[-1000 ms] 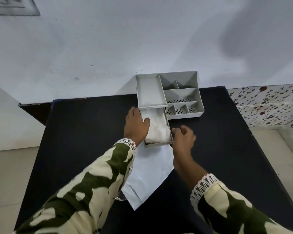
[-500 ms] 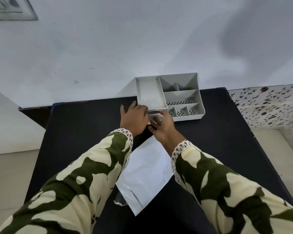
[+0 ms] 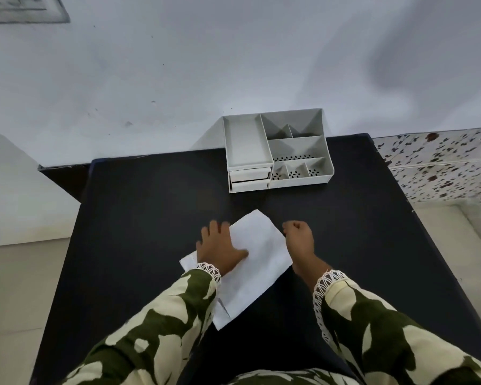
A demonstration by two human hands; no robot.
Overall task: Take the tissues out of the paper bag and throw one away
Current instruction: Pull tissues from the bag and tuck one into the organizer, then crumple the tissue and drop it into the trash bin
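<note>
- The white paper bag is lying flat on the black worktop, pretty much dead centre of the frame and turned at an angle, one corner pointing up toward the organizer.
- The person's left hand is pressed palm-down on the bag's left edge, fingers spread wide, so that grip is apart and just resting on the paper, not pinching anything.
- The right hand sits just beside the bag's right edge, curled into a loose fist. Fingers are together, and nothing can be seen in them from this angle.
- Can't spot any tissues anywhere in the open. If they're inside the bag, the paper hides them.
- A grey plastic desk organizer sits in the upper middle of the frame, at the far edge of the worktop against the white wall. It's well apart from the bag.
- Both little drawers on its front left are pushed in.
- Both sleeves are a green-and-cream camo print with white lace cuffs.
</note>
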